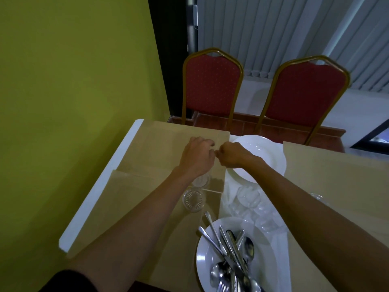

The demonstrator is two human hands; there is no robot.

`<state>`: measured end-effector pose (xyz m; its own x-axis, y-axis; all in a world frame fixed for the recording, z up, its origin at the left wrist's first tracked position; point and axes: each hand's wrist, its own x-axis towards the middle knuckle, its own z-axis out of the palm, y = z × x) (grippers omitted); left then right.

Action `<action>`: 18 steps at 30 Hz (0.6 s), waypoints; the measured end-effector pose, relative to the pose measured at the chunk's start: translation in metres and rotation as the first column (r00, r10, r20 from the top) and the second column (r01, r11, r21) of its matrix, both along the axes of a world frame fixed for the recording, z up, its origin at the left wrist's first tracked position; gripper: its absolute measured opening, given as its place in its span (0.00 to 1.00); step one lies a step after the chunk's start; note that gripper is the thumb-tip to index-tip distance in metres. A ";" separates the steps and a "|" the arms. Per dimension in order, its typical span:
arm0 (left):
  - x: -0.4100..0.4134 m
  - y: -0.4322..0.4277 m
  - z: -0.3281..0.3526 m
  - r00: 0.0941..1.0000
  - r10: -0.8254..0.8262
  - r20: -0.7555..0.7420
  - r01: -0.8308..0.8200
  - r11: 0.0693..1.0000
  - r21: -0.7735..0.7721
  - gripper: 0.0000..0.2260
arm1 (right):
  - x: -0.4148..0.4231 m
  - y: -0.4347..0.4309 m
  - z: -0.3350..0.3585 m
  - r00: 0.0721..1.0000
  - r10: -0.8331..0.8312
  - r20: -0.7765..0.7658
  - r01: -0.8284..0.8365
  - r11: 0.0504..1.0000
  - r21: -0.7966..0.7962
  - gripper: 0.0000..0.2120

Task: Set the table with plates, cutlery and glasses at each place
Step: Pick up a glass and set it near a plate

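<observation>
Head view: two plates. Far plate (265, 152) at far edge of table (101, 186), near plate (267, 260) at near edge under cutlery (231, 253). Two glasses (193, 200) between. Left hand (196, 157), right hand (230, 154) curled at right edge of mat (160, 148); grip unclear.

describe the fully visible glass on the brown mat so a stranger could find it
Start at the near white plate piled with cutlery. Just beyond its far left rim, on the brown mat, stands a clear glass with a starburst base. Its neighbour beyond is half hidden under the left wrist.
</observation>
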<state>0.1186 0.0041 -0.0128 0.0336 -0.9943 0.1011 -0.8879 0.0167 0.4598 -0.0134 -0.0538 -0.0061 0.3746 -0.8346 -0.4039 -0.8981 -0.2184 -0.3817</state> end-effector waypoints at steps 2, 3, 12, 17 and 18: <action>-0.014 -0.002 0.001 0.998 -0.039 -0.041 0.039 0.999 -0.003 0.15 | -0.019 -0.002 0.007 1.000 -0.008 -0.013 0.008 1.000 0.005 0.19; -0.021 -0.003 0.001 0.997 -0.064 -0.051 0.064 0.998 0.001 0.15 | -0.029 -0.003 0.009 1.000 -0.015 -0.019 0.016 1.000 0.019 0.19; -0.073 -0.032 -0.023 0.992 -0.096 -0.086 0.106 0.986 0.127 0.13 | -0.112 -0.015 0.013 0.958 -0.237 0.163 0.196 0.953 0.231 0.15; -0.086 -0.046 -0.039 0.993 -0.040 -0.111 0.070 0.956 0.285 0.15 | -0.153 -0.025 -0.006 0.960 -0.270 0.075 0.251 0.946 0.204 0.18; -0.088 -0.048 -0.043 0.993 -0.032 -0.111 0.066 0.947 0.315 0.15 | -0.159 -0.027 -0.010 0.961 -0.271 0.062 0.255 0.947 0.194 0.19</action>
<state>0.0304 -0.0438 -0.0557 -0.0228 -0.9748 -0.2221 -0.8374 -0.1028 0.5369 -0.1723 -0.0809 -0.0164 0.1921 -0.8232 -0.5343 -0.8758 0.1018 -0.4717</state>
